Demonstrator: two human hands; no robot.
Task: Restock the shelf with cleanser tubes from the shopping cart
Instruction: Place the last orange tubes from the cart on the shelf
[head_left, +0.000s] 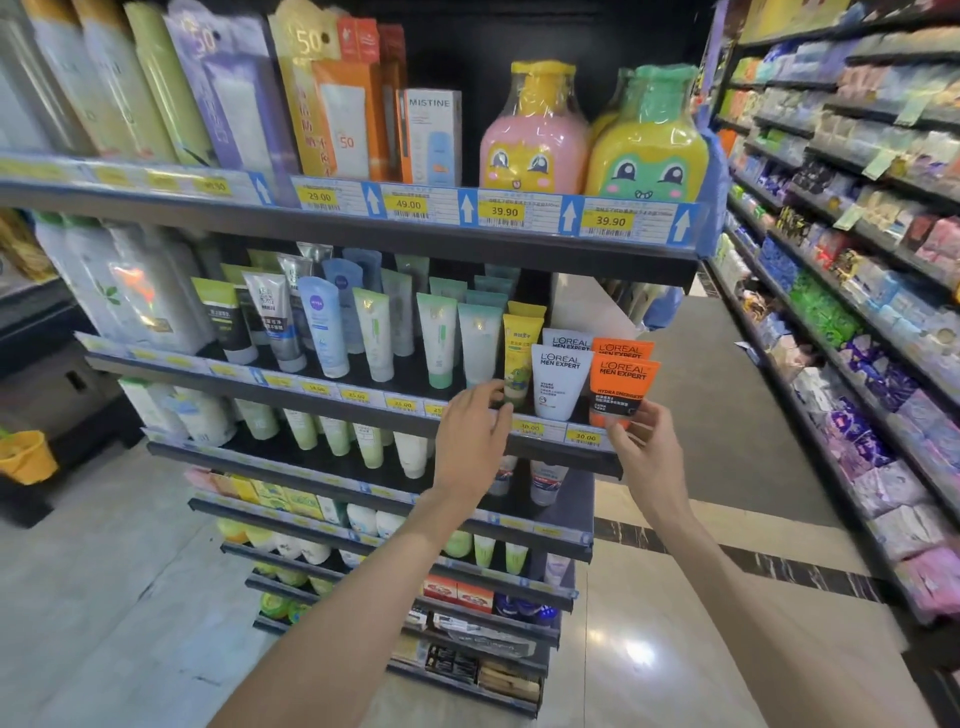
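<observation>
Dark shelf (291, 370) off a glossy aisle; right hand (644, 447) pinching orange tube (621, 387), left hand (475, 431) spread.

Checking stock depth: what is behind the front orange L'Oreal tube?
Behind the front orange tube, pinched by the right hand, a second orange tube shows its top. Anything further back is hidden.

Bright, even light fills the shop, and a white glare spot sits on the glossy beige floor tiles (641, 652). Wide-angle distortion bends the dark metal shelves (363, 234), and the edges blur softly.
</observation>
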